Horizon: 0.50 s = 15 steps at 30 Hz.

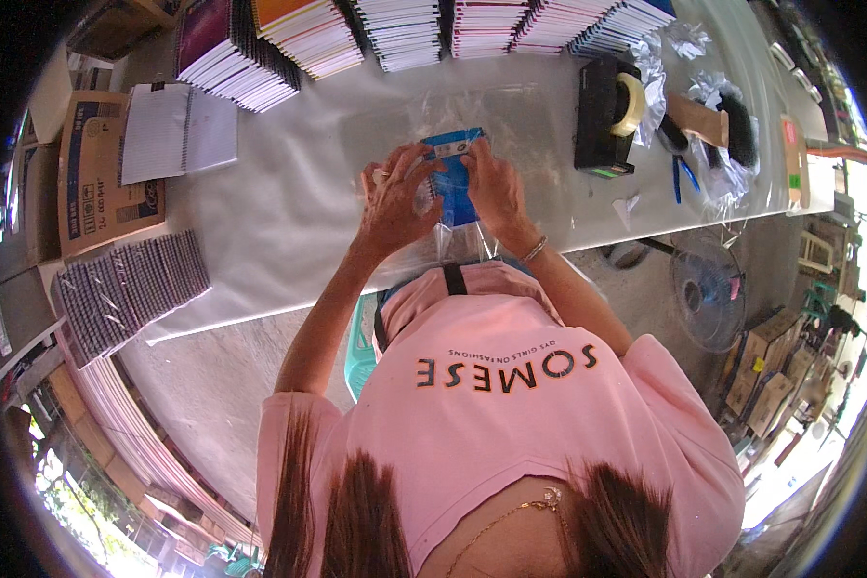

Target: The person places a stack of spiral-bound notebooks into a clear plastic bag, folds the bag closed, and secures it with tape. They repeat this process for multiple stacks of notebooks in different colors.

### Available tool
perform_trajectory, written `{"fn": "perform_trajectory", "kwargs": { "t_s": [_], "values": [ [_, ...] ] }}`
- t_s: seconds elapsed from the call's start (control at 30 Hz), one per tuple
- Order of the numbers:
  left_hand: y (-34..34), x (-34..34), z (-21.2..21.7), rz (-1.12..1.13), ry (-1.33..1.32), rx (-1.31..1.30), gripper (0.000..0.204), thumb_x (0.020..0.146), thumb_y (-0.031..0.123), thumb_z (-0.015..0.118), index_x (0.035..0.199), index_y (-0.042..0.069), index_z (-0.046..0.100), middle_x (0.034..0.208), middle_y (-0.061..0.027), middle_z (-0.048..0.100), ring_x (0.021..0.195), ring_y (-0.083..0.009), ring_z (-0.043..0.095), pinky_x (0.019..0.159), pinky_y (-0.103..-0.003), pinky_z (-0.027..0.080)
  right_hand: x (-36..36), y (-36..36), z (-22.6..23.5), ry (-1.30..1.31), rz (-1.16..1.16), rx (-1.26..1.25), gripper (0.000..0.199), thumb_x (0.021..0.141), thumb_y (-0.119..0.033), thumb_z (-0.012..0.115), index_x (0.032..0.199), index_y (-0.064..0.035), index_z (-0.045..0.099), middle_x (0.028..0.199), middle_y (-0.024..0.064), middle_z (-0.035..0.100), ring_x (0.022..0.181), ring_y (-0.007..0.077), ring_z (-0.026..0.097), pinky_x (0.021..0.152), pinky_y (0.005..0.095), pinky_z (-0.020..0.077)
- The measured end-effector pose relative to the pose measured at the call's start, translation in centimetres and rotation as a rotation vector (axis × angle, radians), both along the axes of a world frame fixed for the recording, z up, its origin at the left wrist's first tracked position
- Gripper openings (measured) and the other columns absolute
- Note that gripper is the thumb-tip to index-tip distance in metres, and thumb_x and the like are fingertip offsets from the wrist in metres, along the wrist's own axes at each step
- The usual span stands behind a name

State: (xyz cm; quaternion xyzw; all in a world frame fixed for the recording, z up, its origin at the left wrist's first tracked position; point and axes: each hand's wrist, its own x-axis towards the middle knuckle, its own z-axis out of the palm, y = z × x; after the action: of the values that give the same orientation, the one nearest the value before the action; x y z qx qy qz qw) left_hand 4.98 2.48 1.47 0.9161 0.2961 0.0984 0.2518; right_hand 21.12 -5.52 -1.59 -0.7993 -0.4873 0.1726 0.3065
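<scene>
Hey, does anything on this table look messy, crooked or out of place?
Mostly tidy. Crumpled clear wrappers lie scattered around the tape dispenser at the table's right end, and one open spiral notebook lies loose, apart from the neat stacks of notebooks. Both hands hold a blue item in clear plastic.

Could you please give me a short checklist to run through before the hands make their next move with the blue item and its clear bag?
1. Left hand grips the clear plastic bag: ok.
2. Right hand on the blue item: ok.
3. Blue item fully inside the bag: cannot tell.
4. Tape dispenser on the table, to the right of the hands: ok.
5. Bag opening straight: cannot tell.
</scene>
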Motion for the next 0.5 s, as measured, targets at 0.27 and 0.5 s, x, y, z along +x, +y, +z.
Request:
{"fn": "perform_trajectory", "kwargs": {
  "t_s": [0.27, 0.5],
  "values": [
    [-0.5, -0.2, -3.0, -0.115, 0.136, 0.119, 0.078, 0.091, 0.054, 0.052, 0.152, 0.015, 0.024, 0.160, -0.0069, 0.017, 0.147, -0.0277, 0.016, 0.116, -0.061, 0.003, -0.2, -0.1, 0.2, -0.054, -0.015, -0.007, 0.016, 0.096, -0.021, 0.052, 0.102, -0.0074, 0.046, 0.070, 0.0214, 0.064, 0.065, 0.0418, 0.064, 0.050, 0.0509, 0.0481],
    [0.1, 0.7, -3.2, -0.200, 0.085, 0.115, 0.085, 0.091, 0.057, 0.047, 0.153, 0.006, 0.017, 0.160, -0.0127, 0.013, 0.148, -0.0300, 0.012, 0.116, -0.058, 0.006, 0.8, 0.0, 0.5, 0.122, -0.055, -0.007, 0.016, 0.097, -0.024, 0.051, 0.097, -0.0076, 0.049, 0.077, 0.0195, 0.065, 0.072, 0.0433, 0.064, 0.059, 0.0528, 0.0476]
  ]
}}
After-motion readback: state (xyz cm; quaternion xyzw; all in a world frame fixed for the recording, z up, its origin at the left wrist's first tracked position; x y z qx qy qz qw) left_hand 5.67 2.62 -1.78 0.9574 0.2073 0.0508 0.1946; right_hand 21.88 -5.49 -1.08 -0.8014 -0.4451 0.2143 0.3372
